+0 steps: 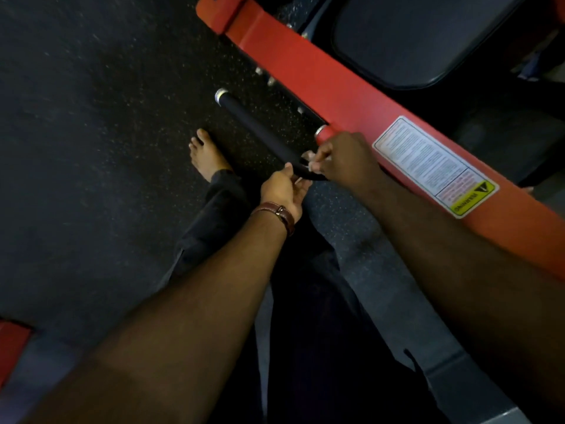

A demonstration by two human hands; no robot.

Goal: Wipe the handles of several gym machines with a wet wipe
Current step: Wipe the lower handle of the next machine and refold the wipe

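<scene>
A black padded handle (260, 130) juts out from the red frame arm (336, 87) of a gym machine, with a silver cap at its free end and a red collar where it joins the frame; it hangs over the speckled rubber floor (122, 87). Both hands meet at the frame end of this grip. The right hand (342, 157) has its fingers curled and pinches a small white wet wipe (308, 162) against the handle, only scraps of the wipe showing between the fingertips. The left hand (287, 188), a brown leather strap (276, 214) on its wrist, reaches in from below with thumb and fingers bent around the underside of the grip, and seems to pinch the wipe's lower edge too, though blur makes that uncertain. The wipe looks thin, limp and damp, so it will likely bunch or tear if pulled by one corner; wrapping it around the bar and squeezing through the palm would suit it better. The handle itself appears rigid and fixed, its cover probably slightly yielding foam or rubber, so it should take firm pressure, and the stroke can slide along toward the silver cap. A yellow-and-white warning label (434, 166) sits on the frame just beside the right wrist, a dark seat pad (428, 38) lies beyond it, and a bare foot (208, 154) rests on the floor below.
</scene>
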